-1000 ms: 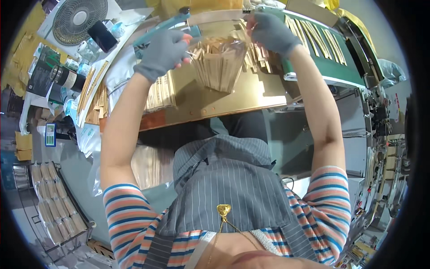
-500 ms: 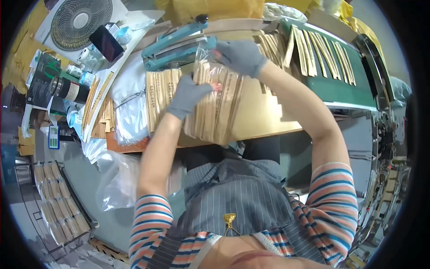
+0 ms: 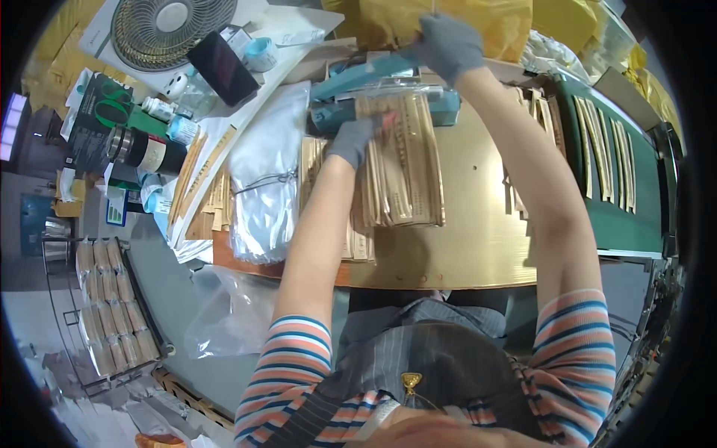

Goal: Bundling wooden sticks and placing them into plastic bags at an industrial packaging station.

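Observation:
My left hand (image 3: 357, 142), gloved in grey with bare fingertips, grips the left side of a clear bag of slim brown paper packets (image 3: 407, 168). The bag's upper end lies at the teal bag sealer (image 3: 447, 108), between its base and raised arm. My right hand (image 3: 452, 48), in a matching glove, is closed around the end of the sealer's arm (image 3: 366, 73); the handle itself is hidden in the fingers. More bundled packets (image 3: 310, 164) lie under and beside my left forearm.
Left of the packets lies a stack of clear plastic bags (image 3: 265, 179). A fan (image 3: 172, 26), a phone (image 3: 222, 69) and a flask (image 3: 146, 149) stand at the far left. Loose packets rest on a green surface (image 3: 646, 179) at the right. A rack (image 3: 116, 310) holds filled bags.
My right hand has let go of the bag's top and moved up to the sealer's arm. The bag has moved away from me to the sealer, with my left hand still holding it.

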`<state>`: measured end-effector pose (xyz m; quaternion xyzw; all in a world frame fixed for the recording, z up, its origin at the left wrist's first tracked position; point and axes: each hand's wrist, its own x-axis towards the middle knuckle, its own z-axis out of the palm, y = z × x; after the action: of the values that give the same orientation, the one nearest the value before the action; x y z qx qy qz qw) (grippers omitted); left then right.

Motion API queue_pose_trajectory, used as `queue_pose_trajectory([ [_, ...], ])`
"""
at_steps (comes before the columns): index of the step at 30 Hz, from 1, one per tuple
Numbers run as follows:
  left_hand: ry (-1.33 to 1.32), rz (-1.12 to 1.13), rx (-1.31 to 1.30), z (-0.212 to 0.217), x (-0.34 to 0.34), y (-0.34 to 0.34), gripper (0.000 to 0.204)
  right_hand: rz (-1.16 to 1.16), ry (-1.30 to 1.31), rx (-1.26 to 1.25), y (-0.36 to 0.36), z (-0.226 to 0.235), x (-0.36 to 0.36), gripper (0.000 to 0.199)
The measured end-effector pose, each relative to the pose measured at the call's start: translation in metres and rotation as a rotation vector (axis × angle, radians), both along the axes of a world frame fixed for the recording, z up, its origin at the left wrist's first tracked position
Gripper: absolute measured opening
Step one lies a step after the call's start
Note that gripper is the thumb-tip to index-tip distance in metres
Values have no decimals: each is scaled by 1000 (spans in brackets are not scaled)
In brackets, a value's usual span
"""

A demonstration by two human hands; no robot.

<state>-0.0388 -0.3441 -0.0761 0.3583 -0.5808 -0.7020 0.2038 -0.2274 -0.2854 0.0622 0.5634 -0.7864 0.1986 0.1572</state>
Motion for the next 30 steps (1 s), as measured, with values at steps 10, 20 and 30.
queue_pose_trajectory([
  [10,-5,78,136,7,-16,17,54,-84,-230,59,18,-65,-27,23],
  [20,-259,9,399,-37,11,-25,57,4,-1362,57,68,-34,-42,80],
  [30,-249,-345,-1075,101,-199,192,56,-1300,-137,-670,687,242,-310,67],
])
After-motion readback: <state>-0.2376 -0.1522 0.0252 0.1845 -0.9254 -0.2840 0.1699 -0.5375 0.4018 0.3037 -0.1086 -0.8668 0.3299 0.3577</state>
